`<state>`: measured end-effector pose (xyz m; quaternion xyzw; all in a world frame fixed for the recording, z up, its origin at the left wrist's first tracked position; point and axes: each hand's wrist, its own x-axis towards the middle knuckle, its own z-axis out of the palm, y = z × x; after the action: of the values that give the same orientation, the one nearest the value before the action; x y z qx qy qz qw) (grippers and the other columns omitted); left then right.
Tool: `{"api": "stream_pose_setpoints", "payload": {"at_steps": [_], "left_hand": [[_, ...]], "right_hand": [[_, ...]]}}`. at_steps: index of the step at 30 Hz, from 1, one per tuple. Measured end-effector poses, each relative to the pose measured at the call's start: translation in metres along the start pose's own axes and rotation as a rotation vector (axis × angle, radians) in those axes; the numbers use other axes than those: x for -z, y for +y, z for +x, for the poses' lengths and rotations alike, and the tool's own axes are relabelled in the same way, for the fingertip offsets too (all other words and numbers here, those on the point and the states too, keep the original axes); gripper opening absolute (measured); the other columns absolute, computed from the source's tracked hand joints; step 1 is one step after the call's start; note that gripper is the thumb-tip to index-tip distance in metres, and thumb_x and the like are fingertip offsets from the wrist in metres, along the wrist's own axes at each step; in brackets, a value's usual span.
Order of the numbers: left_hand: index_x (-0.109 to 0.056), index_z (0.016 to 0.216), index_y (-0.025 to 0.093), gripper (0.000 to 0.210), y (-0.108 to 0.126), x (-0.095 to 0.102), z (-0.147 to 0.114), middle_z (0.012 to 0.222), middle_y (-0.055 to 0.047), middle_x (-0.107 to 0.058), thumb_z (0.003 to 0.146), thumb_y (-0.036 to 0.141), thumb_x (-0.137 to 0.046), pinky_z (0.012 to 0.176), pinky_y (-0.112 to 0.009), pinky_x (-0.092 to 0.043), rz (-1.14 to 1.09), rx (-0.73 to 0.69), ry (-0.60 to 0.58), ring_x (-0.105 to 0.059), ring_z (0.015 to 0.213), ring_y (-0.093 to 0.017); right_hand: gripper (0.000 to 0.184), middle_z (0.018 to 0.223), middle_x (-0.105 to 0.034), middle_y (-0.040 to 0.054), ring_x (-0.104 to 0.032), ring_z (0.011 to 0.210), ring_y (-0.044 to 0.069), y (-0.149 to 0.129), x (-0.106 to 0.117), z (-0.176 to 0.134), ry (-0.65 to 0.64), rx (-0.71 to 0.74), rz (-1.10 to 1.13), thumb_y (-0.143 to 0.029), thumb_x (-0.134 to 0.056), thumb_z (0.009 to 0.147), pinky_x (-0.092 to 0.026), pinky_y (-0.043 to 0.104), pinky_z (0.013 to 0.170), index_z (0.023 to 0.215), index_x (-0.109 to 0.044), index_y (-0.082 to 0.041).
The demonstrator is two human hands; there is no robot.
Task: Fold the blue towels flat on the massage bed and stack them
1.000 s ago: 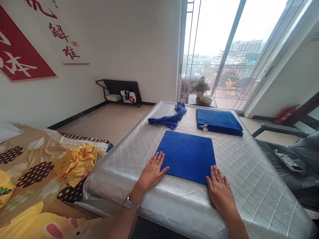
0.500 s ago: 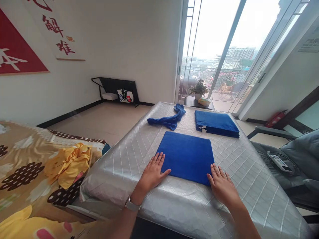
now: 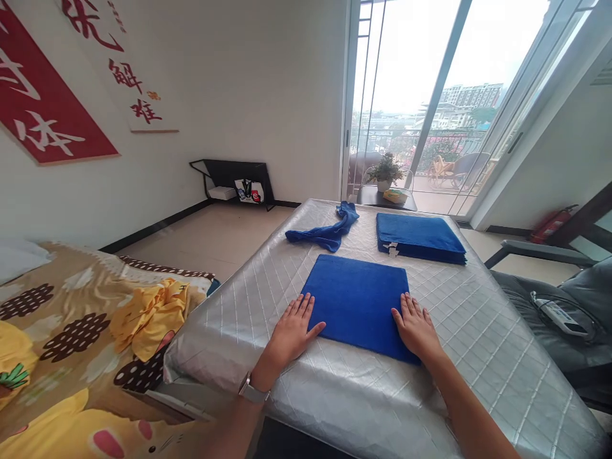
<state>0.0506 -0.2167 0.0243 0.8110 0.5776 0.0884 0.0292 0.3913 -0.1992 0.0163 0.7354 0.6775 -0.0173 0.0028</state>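
Observation:
A folded blue towel (image 3: 358, 303) lies flat, roughly square, on the silver quilted table cover (image 3: 258, 299). On its left edge rests my left hand (image 3: 292, 326), palm down with the fingers stretched out and the thumb pointing along the near edge; a watch is on that wrist. My right hand (image 3: 415, 324) lies flat over the towel's right edge, fingers extended forward. Neither hand grips anything. Beyond the towel, a stack of folded blue towels (image 3: 421, 236) with white tags sits at the back right. A crumpled blue cloth (image 3: 325, 231) lies at the back left.
To the left is a bed with a patterned blanket (image 3: 95, 287) and yellow cloth (image 3: 152, 319). A dark armchair (image 3: 530, 299) holding a corded white device (image 3: 559, 315) stands right. Behind the table, a potted plant (image 3: 384, 175) stands before the glass door.
My right hand has slid forward and slightly inward along the towel's right edge. The left hand has barely moved. The camera view has shifted slightly, moving the surroundings right.

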Motion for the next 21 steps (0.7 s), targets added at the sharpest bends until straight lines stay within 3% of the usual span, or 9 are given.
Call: {"api": "stream_pose_setpoints", "payload": {"at_steps": [3, 8, 11, 16, 21], "left_hand": [[-0.026, 0.159, 0.008, 0.083, 0.022, 0.015, 0.009, 0.165, -0.016, -0.023, 0.101, 0.067, -0.018, 0.125, -0.046, -0.023, -0.002, -0.050, -0.010, -0.022, 0.153, -0.028], [-0.029, 0.158, 0.014, 0.077, 0.091, 0.032, 0.045, 0.163, -0.011, -0.032, 0.102, 0.066, -0.022, 0.124, -0.036, -0.024, -0.094, -0.551, -0.057, -0.028, 0.151, -0.021], [-0.034, 0.156, 0.010, 0.076, 0.134, 0.023, 0.079, 0.160, -0.013, -0.039, 0.103, 0.064, -0.024, 0.124, -0.033, -0.022, -0.112, -0.705, -0.052, -0.031, 0.150, -0.020], [-0.025, 0.159, 0.010, 0.073, 0.171, -0.015, 0.121, 0.164, -0.011, -0.030, 0.106, 0.059, -0.015, 0.125, -0.037, -0.017, -0.085, -0.663, -0.015, -0.021, 0.153, -0.019], [-0.024, 0.160, 0.012, 0.075, 0.154, -0.038, 0.129, 0.165, -0.011, -0.028, 0.104, 0.060, -0.010, 0.125, -0.039, -0.016, -0.082, -0.553, -0.056, -0.019, 0.154, -0.020]], "right_hand": [[0.069, 0.168, -0.016, 0.0098, -0.015, 0.155, 0.024, 0.001, -0.001, 0.000, -0.007, -0.006, 0.009, -0.044, -0.015, 0.103, -0.013, 0.046, 0.125, 0.161, -0.019, -0.008], [0.066, 0.168, -0.017, 0.0099, -0.016, 0.154, 0.026, 0.001, 0.004, 0.000, -0.009, 0.019, 0.011, -0.040, -0.015, 0.104, -0.014, 0.047, 0.124, 0.161, -0.020, -0.007], [0.064, 0.168, -0.018, 0.0110, -0.017, 0.154, 0.026, 0.002, 0.003, -0.003, 0.015, 0.053, 0.022, -0.036, -0.018, 0.103, -0.015, 0.048, 0.124, 0.161, -0.024, -0.009], [0.062, 0.168, -0.021, 0.0088, -0.016, 0.154, 0.024, 0.004, -0.003, -0.005, 0.029, 0.043, 0.016, -0.023, -0.021, 0.100, -0.013, 0.045, 0.125, 0.161, -0.026, -0.012], [0.062, 0.168, -0.019, 0.0084, -0.017, 0.154, 0.024, 0.002, -0.004, -0.002, 0.030, 0.032, 0.046, -0.033, -0.020, 0.103, -0.013, 0.047, 0.124, 0.161, -0.024, -0.013]]}}
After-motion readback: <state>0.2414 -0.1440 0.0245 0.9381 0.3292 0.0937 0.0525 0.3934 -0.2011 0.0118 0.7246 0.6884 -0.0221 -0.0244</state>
